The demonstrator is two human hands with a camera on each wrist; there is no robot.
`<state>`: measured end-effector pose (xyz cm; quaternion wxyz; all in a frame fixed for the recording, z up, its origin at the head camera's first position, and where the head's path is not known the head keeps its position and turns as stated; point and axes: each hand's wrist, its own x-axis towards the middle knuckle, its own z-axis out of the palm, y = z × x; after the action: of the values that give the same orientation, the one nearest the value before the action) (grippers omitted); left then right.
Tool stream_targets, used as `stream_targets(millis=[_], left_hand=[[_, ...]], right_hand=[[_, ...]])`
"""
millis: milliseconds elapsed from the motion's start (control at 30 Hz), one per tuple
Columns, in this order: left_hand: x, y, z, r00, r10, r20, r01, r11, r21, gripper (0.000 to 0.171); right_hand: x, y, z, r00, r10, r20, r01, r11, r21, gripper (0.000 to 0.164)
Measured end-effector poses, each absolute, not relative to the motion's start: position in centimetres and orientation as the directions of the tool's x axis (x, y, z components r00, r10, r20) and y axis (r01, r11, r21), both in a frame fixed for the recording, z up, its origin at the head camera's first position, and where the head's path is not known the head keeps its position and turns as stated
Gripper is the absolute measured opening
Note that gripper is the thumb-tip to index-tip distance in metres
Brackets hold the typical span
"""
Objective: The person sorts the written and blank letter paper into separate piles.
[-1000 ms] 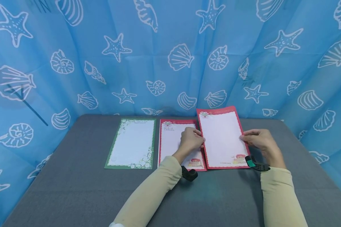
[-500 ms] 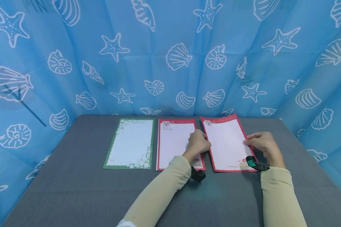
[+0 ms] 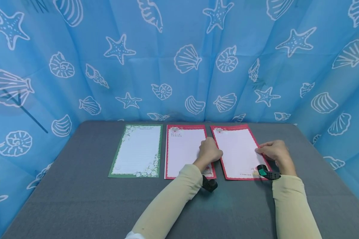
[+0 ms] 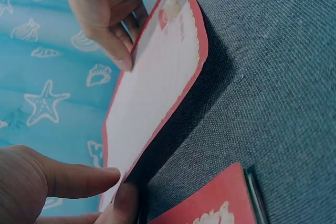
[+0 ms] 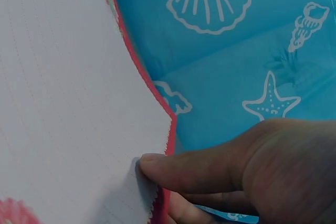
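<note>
A sheet of letter paper (image 3: 237, 151) with a red printed border is held between both hands at the right. My left hand (image 3: 210, 150) pinches its left edge between thumb and finger. Its right edge is pinched by my right hand (image 3: 276, 152), the thumb (image 5: 176, 169) lying on the printed face. In the left wrist view the sheet bends slightly, and a dark shadow falls on the cloth under its near edge. A matching red-bordered pad (image 3: 182, 152), with small writing near its top, lies just left and is partly covered by my left hand.
A green-bordered letter sheet (image 3: 137, 151) with a floral pattern lies flat further left. Grey cloth covers the table (image 3: 77, 192). Behind its back edge hangs a blue curtain (image 3: 167, 73) printed with shells and starfish.
The held red-bordered sheet has moved right and down, apart from the pad it overlapped. Both hands went with it; over the last half second its top edge has sunk lower.
</note>
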<state>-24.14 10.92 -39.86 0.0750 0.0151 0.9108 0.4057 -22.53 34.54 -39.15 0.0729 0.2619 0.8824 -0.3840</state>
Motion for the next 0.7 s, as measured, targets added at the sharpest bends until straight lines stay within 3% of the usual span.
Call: stream_targets(millis=[500, 633, 700], left_hand=[[-23.6, 10.0, -39.6, -0.988, 0.120, -0.097, -0.006, 0.602, 0.799, 0.029], [-23.4, 9.3, -39.5, -0.989, 0.137, -0.062, 0.028, 0.574, 0.819, 0.014], [-23.4, 8.8, -39.4, -0.988, 0.145, -0.044, 0.046, 0.562, 0.826, 0.019]], right_hand=[[-22.3, 33.8, -38.5, -0.858, 0.466, -0.217, 0.491, 0.616, -0.616, 0.044], [-22.4, 33.1, -38.2, -0.861, 0.484, -0.158, 0.469, 0.633, -0.616, 0.039], [-22.5, 32.6, -38.0, -0.856, 0.496, -0.145, 0.470, 0.631, -0.618, 0.038]])
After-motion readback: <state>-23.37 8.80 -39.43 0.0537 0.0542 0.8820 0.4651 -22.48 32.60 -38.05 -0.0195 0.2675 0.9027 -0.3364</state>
